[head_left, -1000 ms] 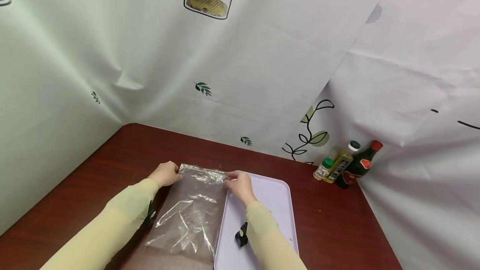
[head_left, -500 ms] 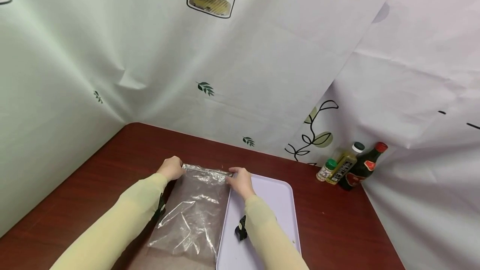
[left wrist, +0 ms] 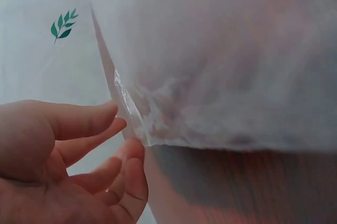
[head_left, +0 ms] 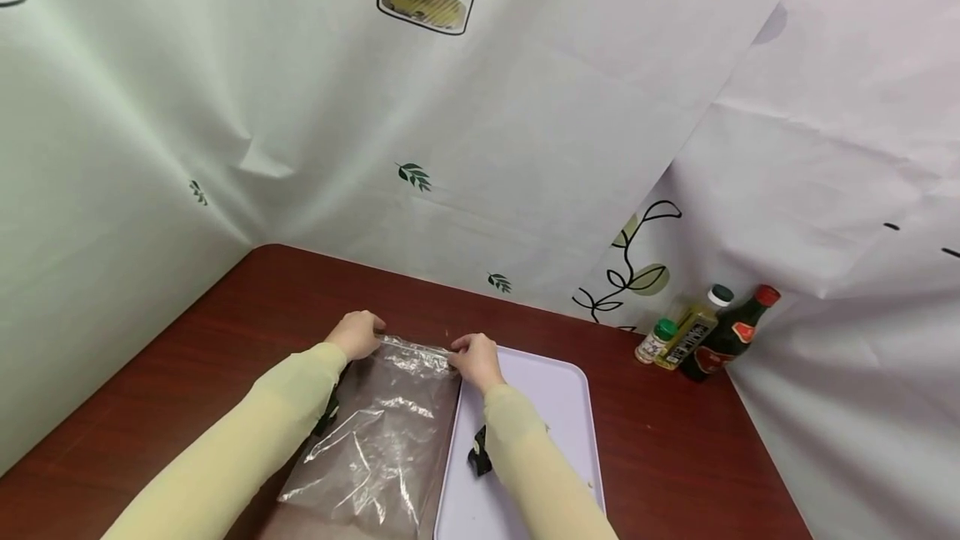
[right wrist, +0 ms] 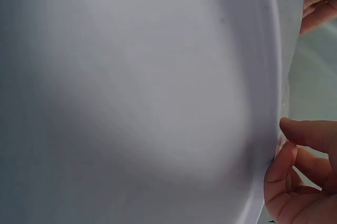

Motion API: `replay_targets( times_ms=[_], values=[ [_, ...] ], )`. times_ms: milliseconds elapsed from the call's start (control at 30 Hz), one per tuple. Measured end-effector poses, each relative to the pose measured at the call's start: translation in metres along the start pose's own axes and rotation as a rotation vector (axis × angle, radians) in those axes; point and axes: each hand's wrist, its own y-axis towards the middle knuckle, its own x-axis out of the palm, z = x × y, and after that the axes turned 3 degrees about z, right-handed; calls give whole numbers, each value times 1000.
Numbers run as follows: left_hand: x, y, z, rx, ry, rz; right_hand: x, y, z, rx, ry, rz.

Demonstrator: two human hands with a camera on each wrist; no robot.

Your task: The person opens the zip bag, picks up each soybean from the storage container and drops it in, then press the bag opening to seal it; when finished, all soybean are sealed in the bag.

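A large clear plastic bag [head_left: 375, 432] lies lengthwise on the table, its far edge banded by a shiny strip. My left hand [head_left: 356, 334] holds the far left corner of the bag. In the left wrist view, the thumb and fingers of the left hand [left wrist: 89, 155] are bent around the bag's edge [left wrist: 131, 110]. My right hand [head_left: 477, 359] pinches the far right corner, beside the lilac tray [head_left: 543, 373]. Seen from the right wrist, the thumb and index finger of the right hand [right wrist: 308, 171] come together just past the tray's rim [right wrist: 276, 50].
The tray is partly under my right forearm and carries a few small crumbs. At the back right stand a green-capped jar [head_left: 656, 341], a bottle of yellowish liquid [head_left: 693, 330] and a dark red-topped bottle [head_left: 727, 340]. A printed white cloth [head_left: 450, 232] hangs behind the dark red-brown table [head_left: 660, 440].
My left hand has moved right and slightly away from me, with the bag's left corner shifting right. The right hand stays near its corner. The head view has turned slightly.
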Motion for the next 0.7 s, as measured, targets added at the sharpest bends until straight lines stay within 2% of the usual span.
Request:
replay_targets(
  times_ms=[133, 267, 533, 700],
  values=[
    [0, 1, 3, -5, 51, 2, 0, -1, 0, -9, 4, 17],
    [-2, 2, 0, -29, 54, 4, 1, -2, 2, -10, 11, 16],
    [-3, -1, -4, -67, -40, 15, 1, -3, 4, -18, 8, 18],
    [-5, -1, -6, -75, -60, 60, -2, -4, 2, 0, 38, -25]
  ],
)
